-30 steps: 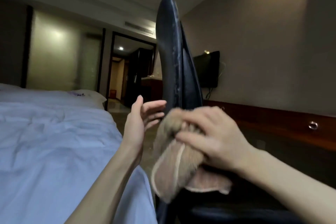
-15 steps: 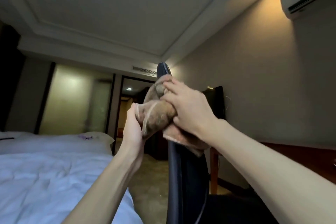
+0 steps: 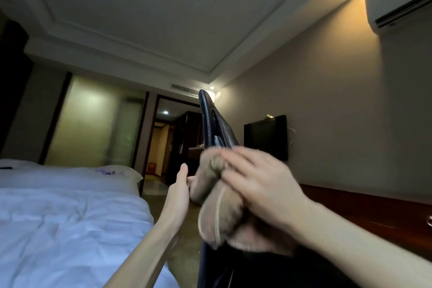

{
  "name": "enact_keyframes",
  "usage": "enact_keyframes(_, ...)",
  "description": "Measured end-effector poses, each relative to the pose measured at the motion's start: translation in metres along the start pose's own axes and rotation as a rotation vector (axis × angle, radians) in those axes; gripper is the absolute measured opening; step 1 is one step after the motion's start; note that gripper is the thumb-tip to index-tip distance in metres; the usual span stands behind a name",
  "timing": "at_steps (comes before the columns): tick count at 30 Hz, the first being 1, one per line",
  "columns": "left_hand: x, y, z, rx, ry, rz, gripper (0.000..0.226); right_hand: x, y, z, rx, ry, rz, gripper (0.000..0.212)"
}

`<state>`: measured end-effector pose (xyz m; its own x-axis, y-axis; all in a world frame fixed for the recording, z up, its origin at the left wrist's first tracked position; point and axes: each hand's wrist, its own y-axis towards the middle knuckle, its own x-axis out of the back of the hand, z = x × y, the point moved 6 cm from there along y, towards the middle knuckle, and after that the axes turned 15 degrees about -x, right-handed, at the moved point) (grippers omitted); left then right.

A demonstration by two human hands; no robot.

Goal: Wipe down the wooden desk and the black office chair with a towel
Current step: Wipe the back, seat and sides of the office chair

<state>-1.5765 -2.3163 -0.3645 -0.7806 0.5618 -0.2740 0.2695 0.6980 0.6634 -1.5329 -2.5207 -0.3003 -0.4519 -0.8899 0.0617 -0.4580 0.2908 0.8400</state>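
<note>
the towel [image 3: 217,206] is folded over the edge of the chair back [image 3: 207,121] and is gripped there by the right hand [image 3: 259,184]. the left hand [image 3: 182,184] is set against its far side, thumb up; its fingers are hidden, so its hold cannot be told. the towel is judged soft, light and easily bunched, best clamped on both faces of the stiff, slick back.

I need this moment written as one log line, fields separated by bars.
step: wiping chair back | right hand: holds towel over chair edge | left hand: touches towel's left side
</note>
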Motion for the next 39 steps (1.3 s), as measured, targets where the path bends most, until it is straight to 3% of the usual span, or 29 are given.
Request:
enact_keyframes(2, -0.003, 0.002, 0.006, -0.019, -0.066, -0.028, 0.062, 0.005, 0.043, -0.018, -0.022, -0.063, -0.128, 0.036)
enact_keyframes(4, -0.007, 0.002, 0.010, -0.011, -0.110, -0.016, 0.068, -0.006, 0.088, -0.032, -0.046, -0.155, -0.093, 0.040)
enact_keyframes(7, -0.002, 0.009, 0.017, -0.010, -0.102, 0.019, 0.079, -0.044, 0.143, -0.043, -0.172, -0.217, 0.223, 0.058)
enact_keyframes(10, 0.004, 0.017, 0.024, -0.049, -0.126, 0.025, 0.088, -0.082, 0.139, -0.035, -0.194, -0.044, 0.521, 0.066)
enact_keyframes(13, 0.005, 0.025, 0.032, -0.039, -0.176, 0.065, 0.086, -0.086, 0.079, -0.022, -0.090, 0.041, 0.514, 0.058)
enact_keyframes(16, 0.003, 0.024, 0.028, -0.018, -0.282, 0.060, 0.076, -0.075, 0.018, -0.011, -0.132, 0.108, 0.522, 0.058)
enact_keyframes(19, 0.009, 0.017, 0.032, 0.054, -0.279, 0.106, 0.080, -0.065, -0.017, 0.004, -0.189, 0.132, 0.544, 0.057)
enact_keyframes(22, 0.023, 0.021, 0.019, 0.023, 0.041, 0.213, 0.081, -0.062, -0.036, 0.002, -0.274, 0.197, 0.530, 0.064)
enact_keyframes(24, 0.037, 0.037, -0.013, -0.067, 0.252, 0.222, 0.067, -0.057, -0.041, 0.001, -0.356, 0.255, 0.471, 0.068)
enact_keyframes(26, 0.041, 0.051, -0.043, -0.123, 0.330, 0.244, 0.056, -0.053, -0.047, 0.003, -0.440, 0.265, 0.425, 0.072)
enact_keyframes(30, 0.004, 0.047, -0.072, -0.162, 0.479, 0.304, 0.058, -0.031, -0.083, 0.000, -0.610, 0.293, 0.390, 0.077)
enact_keyframes(34, -0.036, 0.015, -0.059, -0.207, 0.558, 0.317, 0.032, 0.000, -0.116, -0.034, -0.722, 0.318, 0.400, 0.079)
enact_keyframes(37, -0.044, 0.001, -0.052, -0.209, 0.607, 0.288, 0.061, 0.008, -0.134, -0.059, -0.853, 0.350, 0.379, 0.078)
enact_keyframes(39, -0.043, 0.001, -0.048, -0.229, 0.625, 0.240, 0.063, 0.002, -0.141, -0.076, -0.931, 0.411, 0.337, 0.076)
